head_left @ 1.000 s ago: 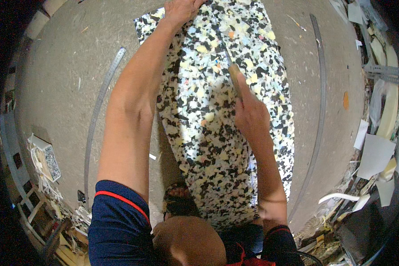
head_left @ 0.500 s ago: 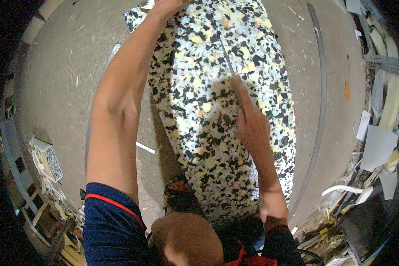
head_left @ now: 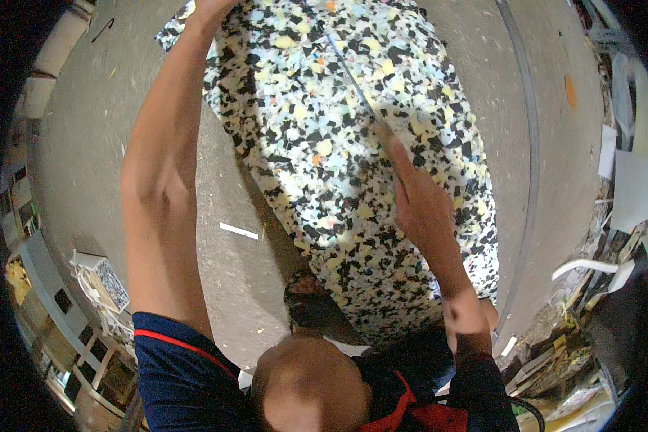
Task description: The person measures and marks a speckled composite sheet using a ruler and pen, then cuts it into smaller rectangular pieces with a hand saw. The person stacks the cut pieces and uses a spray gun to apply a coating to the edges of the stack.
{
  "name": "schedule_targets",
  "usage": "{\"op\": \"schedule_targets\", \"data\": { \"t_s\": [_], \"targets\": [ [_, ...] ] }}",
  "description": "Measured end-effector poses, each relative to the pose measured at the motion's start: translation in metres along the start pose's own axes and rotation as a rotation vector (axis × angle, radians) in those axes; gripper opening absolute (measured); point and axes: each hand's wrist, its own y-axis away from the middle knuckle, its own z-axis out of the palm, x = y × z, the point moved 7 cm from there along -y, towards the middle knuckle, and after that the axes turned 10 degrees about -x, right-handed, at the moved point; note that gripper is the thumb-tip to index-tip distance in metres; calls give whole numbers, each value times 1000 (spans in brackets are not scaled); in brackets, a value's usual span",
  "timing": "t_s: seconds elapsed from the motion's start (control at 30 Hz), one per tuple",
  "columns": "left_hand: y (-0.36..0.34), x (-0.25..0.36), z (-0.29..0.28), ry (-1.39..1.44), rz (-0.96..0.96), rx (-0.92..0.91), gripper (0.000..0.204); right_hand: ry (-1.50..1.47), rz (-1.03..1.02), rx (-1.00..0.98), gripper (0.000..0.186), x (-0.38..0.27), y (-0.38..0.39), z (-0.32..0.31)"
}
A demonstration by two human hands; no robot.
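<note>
A long foam block (head_left: 324, 144), speckled black, white and pale yellow, stretches away in front of me. My right hand (head_left: 421, 198) is closed around the handle of a long thin knife (head_left: 354, 83). Its narrow blade lies over the top of the foam and points away, slightly to the left. At the upper edge of the picture, my left hand (head_left: 216, 7) is at the far left end of the block, arm stretched out. The fingers of that hand are cut off by the picture's edge.
A white strip (head_left: 239, 231) lies on the concrete floor left of the foam. My foot (head_left: 317, 309) is beside the block's near end. A dark strip (head_left: 529, 129) runs along the floor at right. Foam scraps (head_left: 637, 191) pile up at far right; a small box (head_left: 101, 281) stands at left.
The whole view has shifted and turned, so the foam now slants more to the left. My right hand keeps hold of the knife on the foam; my left arm stays stretched out.
</note>
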Motion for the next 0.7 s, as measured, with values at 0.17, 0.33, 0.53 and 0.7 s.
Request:
{"op": "schedule_targets", "data": {
  "t_s": [0.17,0.33,0.53,0.7],
  "targets": [
    [0,17,-7,37,-30,-23,47,80,4,39,71,8,-16,-3],
    [-10,29,-8,40,-27,10,47,116,-6,38,71,44,54,-1],
    [5,42,-9,59,16,5,44,110,64,-36,71,56,52,11],
    [7,46,-17,-2,92,98,44,35,-1,49,69,50,34,12]
  ]
}}
